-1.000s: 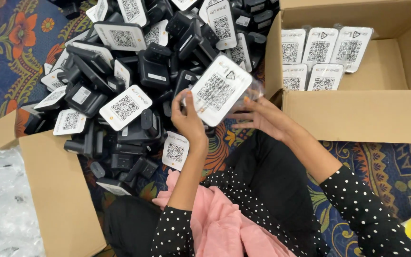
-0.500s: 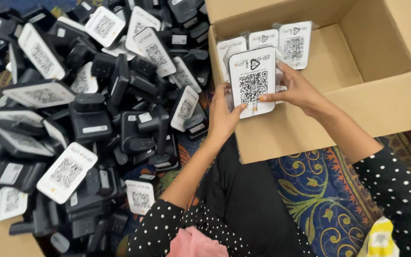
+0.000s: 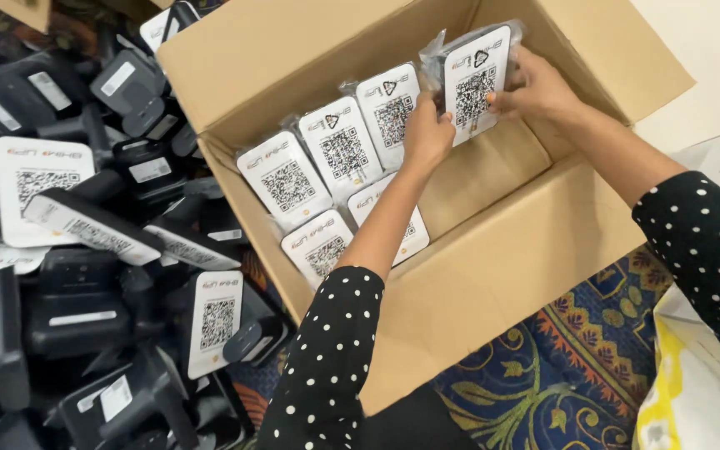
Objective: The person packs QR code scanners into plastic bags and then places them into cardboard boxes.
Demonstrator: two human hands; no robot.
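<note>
Your left hand (image 3: 428,137) and right hand (image 3: 535,83) grip a clear-wrapped black device with a white code card (image 3: 475,83) at one o'clock, inside the open brown cardboard box (image 3: 493,275). Five wrapped matching devices (image 3: 343,150) stand just beside it. A heap of loose black devices (image 3: 85,250) fills nine o'clock.

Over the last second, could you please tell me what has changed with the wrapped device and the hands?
Both hands, left hand and right hand, carried the plastic-wrapped device from above the loose black pile into the cardboard box, next to the upper row. Both hands held it throughout; the packed devices stayed put.
</note>
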